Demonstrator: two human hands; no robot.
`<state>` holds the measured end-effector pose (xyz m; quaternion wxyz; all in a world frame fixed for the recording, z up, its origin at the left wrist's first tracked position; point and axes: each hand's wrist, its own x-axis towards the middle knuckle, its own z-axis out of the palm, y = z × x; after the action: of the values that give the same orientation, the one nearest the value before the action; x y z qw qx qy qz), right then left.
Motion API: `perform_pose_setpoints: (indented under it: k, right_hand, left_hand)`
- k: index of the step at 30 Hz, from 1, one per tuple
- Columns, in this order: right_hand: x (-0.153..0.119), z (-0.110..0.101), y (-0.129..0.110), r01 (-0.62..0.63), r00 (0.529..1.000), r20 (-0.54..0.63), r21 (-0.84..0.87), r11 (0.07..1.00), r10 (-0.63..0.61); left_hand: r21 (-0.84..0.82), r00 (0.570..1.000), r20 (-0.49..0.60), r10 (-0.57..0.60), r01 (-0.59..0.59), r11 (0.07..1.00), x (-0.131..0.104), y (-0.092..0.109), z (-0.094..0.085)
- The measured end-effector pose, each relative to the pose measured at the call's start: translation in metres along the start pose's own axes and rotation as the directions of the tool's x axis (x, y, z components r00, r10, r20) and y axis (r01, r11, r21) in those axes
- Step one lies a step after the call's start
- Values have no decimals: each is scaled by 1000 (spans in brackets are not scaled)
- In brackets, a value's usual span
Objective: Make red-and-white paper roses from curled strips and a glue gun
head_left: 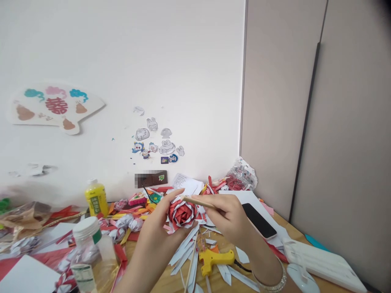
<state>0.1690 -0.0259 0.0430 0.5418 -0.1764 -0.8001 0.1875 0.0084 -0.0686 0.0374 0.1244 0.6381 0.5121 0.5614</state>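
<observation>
A red and white folded-paper rose (182, 213) is held up over the table, facing me. My left hand (160, 221) wraps around its left side, thumb below and fingers above. My right hand (227, 213) grips a thin tan wooden stick (200, 202), whose tip touches or nearly touches the rose's upper edge. Under the hands lies a yellow glue gun (216, 258) with a dark cord. Folded white paper strips (187, 248) and another thin stick (192, 264) lie beside it.
Left stand a yellow drink bottle (96, 198) and a clear jar with a white lid (88, 236), amid crumpled paper and red scraps. Right are a black phone (259, 220), a white keyboard (322, 264) and a mouse (302, 278). A white wall (183, 61) rises behind.
</observation>
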Motion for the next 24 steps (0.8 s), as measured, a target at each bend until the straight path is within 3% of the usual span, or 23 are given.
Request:
perform_pose_setpoints:
  k: [5,9,15,24]
  right_hand:
    - [1,1,3,-132,990,63,41,990,129]
    - [-1,3,10,-120,992,45,37,992,118]
    - [-1,4,14,41,992,-107,-245,969,-69]
    - [1,5,13,293,937,-33,-468,834,-347]
  left_hand:
    - [-39,997,-71,4,-6,999,2,-8,-1]
    - [-4,998,36,45,-44,999,6,-13,-4]
    - [-66,987,120,106,-98,993,8,-20,-1]
    - [87,981,132,143,-156,984,5,-22,1]
